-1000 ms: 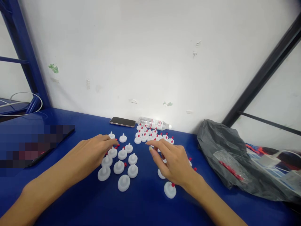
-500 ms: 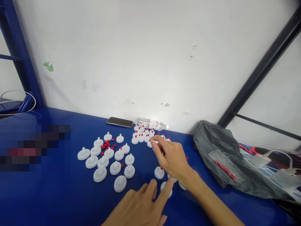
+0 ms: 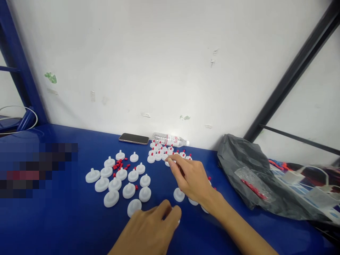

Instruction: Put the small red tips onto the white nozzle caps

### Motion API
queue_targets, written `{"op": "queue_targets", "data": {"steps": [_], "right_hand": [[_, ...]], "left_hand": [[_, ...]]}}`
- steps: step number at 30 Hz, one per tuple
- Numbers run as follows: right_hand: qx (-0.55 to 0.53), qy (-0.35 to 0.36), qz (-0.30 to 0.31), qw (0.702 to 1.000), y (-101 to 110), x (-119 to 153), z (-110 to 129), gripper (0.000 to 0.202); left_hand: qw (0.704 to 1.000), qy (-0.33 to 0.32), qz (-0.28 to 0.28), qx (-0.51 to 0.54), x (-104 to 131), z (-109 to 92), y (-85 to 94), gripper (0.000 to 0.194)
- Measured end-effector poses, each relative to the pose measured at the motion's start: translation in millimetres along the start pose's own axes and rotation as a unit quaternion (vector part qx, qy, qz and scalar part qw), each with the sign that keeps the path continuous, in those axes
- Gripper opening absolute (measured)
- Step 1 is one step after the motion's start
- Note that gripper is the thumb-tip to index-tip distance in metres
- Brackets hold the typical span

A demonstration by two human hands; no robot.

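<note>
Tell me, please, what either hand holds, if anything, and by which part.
It cannot be told: the left hand mostly hides a white piece at its fingertips, and the right hand partly covers another.

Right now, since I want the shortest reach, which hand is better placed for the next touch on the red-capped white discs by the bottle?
Right, I'd say: the right hand has its fingertips at the red-capped white discs, while the left hand is much nearer the camera.

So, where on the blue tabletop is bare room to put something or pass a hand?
The tabletop is bare left of the left hand, and in a strip between the left-side round white plastic caps and the right hand. It is crowded with red-tipped ones before the clear plastic bottle.
</note>
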State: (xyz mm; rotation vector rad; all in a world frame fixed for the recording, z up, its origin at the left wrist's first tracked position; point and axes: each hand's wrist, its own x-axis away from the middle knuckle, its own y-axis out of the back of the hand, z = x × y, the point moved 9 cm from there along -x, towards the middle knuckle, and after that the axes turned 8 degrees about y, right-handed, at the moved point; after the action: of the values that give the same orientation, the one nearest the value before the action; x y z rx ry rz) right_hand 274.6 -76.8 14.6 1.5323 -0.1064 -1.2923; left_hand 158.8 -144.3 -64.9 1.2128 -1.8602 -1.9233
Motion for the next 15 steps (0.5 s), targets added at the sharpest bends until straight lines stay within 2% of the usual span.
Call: {"op": "queue_targets", "data": {"steps": [4, 7, 11, 13, 15], "right_hand": [[-0.160, 0.046, 0.065, 0.984, -3, -2, 20, 0.051], [-0.222, 0.075, 0.111, 0.966, -10, 0, 37, 0.041], [-0.201, 0.046, 0.089, 0.974, -21, 4, 35, 0.038], [-0.184, 0.052, 0.078, 0.979, -24, 7, 33, 0.040], [-0.147, 0.082, 0.062, 0.984, -22, 8, 33, 0.040]], "left_hand": [[0.986, 0.058, -0.119, 0.100, -2, 32, 48.1, 0.025], [0.961, 0.109, -0.185, 0.173, 0, 60, 74.4, 0.020], [0.956, 0.156, -0.178, 0.172, -2, 82, 80.7, 0.016], [0.972, 0.148, -0.149, 0.109, -6, 81, 76.0, 0.018], [0.986, 0.113, -0.121, 0.009, -9, 73, 69.9, 0.029]]}}
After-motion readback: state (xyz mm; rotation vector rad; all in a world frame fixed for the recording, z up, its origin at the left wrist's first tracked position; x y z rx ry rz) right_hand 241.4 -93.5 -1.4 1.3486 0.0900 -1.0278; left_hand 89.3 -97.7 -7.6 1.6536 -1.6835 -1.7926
